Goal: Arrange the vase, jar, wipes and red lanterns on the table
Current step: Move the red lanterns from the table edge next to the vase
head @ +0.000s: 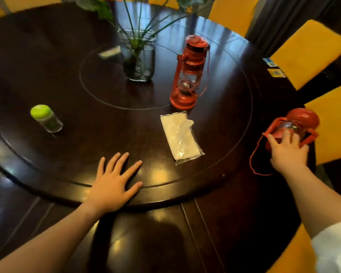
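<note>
A glass vase [140,62] with green stems stands near the middle of the dark round table [47,56]. To its right one red lantern [189,75] stands upright. A clear pack of white wipes [180,137] lies flat in front of that lantern. At the left stands a small clear jar [47,119] with a lime-green lid. My left hand [114,184] rests flat, fingers spread, on the turntable's near rim. My right hand [288,150] grips a second red lantern [301,121] at the table's right edge, its wire handle hanging down beside my wrist.
Yellow-covered chairs [307,52] ring the table at the back and right. A small flat dark-and-white object [110,53] lies behind the vase to the left. Small cards [274,68] lie at the far right edge of the table.
</note>
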{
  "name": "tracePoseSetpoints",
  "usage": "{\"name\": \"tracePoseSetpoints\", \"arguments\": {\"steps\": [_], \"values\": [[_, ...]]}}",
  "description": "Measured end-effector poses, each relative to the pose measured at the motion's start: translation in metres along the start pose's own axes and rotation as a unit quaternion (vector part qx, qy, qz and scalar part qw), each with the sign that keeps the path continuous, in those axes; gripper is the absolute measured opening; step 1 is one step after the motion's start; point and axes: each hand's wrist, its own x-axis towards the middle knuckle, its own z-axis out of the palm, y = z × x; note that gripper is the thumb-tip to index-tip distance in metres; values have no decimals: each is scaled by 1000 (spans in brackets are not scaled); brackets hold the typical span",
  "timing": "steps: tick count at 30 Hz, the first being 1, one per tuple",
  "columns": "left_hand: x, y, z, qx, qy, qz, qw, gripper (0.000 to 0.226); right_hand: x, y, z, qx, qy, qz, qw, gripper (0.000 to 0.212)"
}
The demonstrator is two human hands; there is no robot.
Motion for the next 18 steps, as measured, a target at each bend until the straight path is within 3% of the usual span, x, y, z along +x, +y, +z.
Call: {"name": "tracePoseSetpoints", "arguments": {"steps": [8,18], "values": [[0,-8,7,-10,19,13,1000,68,-5,-17,-5,-185,-3,-72,980,64],[0,-7,8,-22,32,14,999,68,0,4,-13,-91,-7,-78,993,58]]}}
